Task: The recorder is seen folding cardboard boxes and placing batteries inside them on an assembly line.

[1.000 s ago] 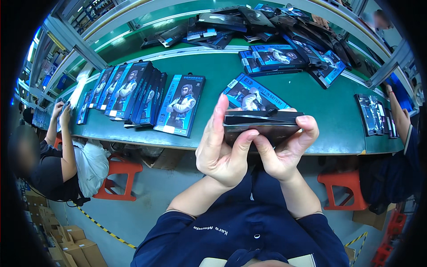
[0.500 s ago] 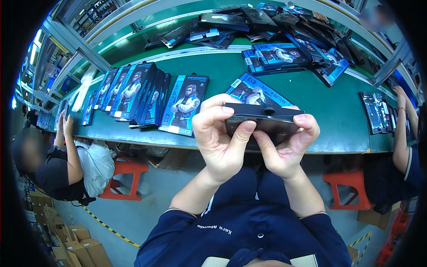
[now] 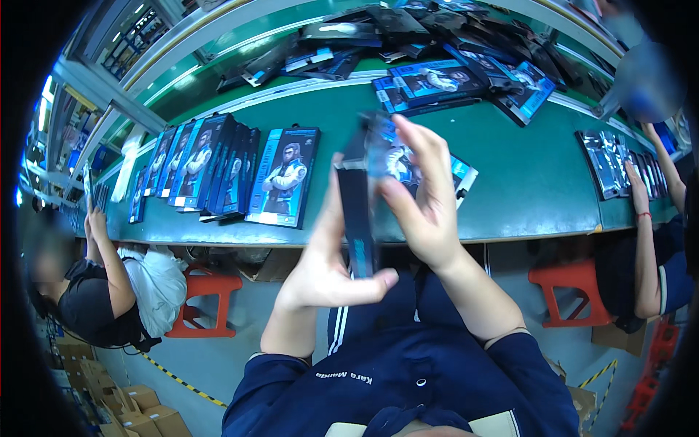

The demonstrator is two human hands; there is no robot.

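My left grip (image 3: 320, 269) holds a slim dark box (image 3: 357, 211) edge-up, thumb across its near end. My right grip (image 3: 433, 211) is spread wide just right of the box, touching or not I can't tell. Beneath the box runs the green tabletop (image 3: 524, 182); left of it lean more boxes (image 3: 196, 164); beyond it lies a pile (image 3: 429, 44).
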